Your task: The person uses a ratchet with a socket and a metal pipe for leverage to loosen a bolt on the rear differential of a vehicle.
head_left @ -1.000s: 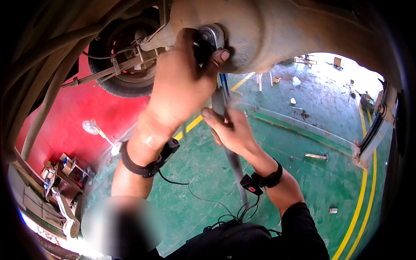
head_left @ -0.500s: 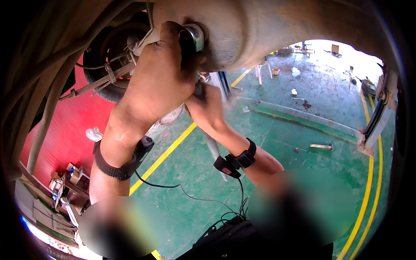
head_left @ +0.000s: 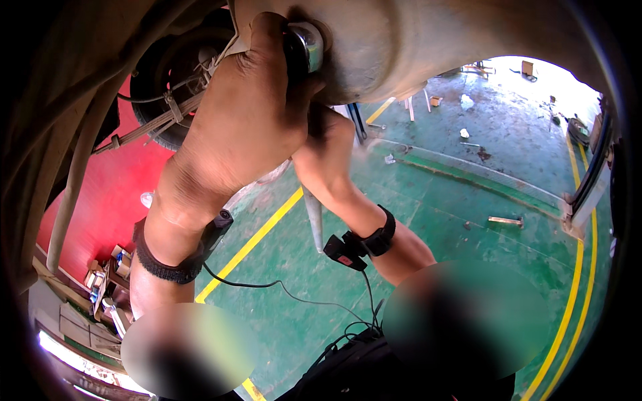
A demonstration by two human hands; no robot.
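Overhead hangs a large rusty-brown rounded housing (head_left: 381, 53) of a vehicle's underside. My left hand (head_left: 247, 127) is raised against it, closed around a wrench head (head_left: 313, 48), shiny and round, pressed at a dark spot on the housing. Just below, my right hand (head_left: 328, 144) is closed around the wrench's handle, and a grey tapered bar end (head_left: 314, 220) sticks out beneath it. My left hand hides the stretch between head and bar, so I cannot see how they join. Both fists are close together, the left one partly over the right.
Left of my arm are a dark wheel (head_left: 160, 83) and a leaf spring (head_left: 150, 123). Thin lines run nearby. Cables (head_left: 281, 284) trail from the wrist-worn devices. A ridged green beam (head_left: 475, 174) crosses the floor at right. Boxes (head_left: 110, 274) stand at lower left.
The tapered bar end below my right hand has swung left and a little up. Both hands stay closed at the housing; the whole view has shifted slightly.
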